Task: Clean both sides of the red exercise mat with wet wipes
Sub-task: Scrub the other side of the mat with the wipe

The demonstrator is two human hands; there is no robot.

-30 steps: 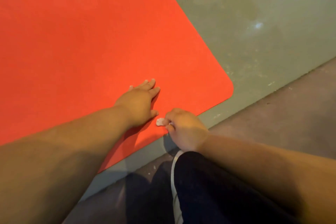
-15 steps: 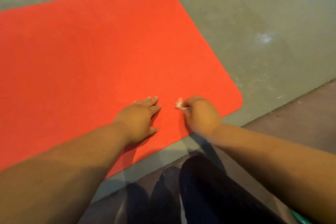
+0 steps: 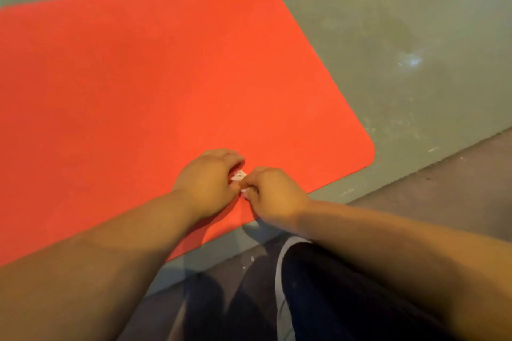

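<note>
The red exercise mat (image 3: 155,83) lies flat on the floor, its rounded near-right corner toward me. Over its near edge, my left hand (image 3: 206,177) and my right hand (image 3: 273,194) meet, fingers curled. Between them is a small crumpled white wet wipe (image 3: 238,175), pinched by both hands. Most of the wipe is hidden by the fingers.
A grey-green floor (image 3: 388,36) surrounds the mat, with a pale scuffed spot (image 3: 411,59) to the right. A darker brownish strip of floor (image 3: 443,183) runs along the near right. My dark trouser leg (image 3: 332,299) is at the bottom.
My left hand has lifted from lying flat on the mat and curled onto the wipe. My right hand brought the wipe left to meet it.
</note>
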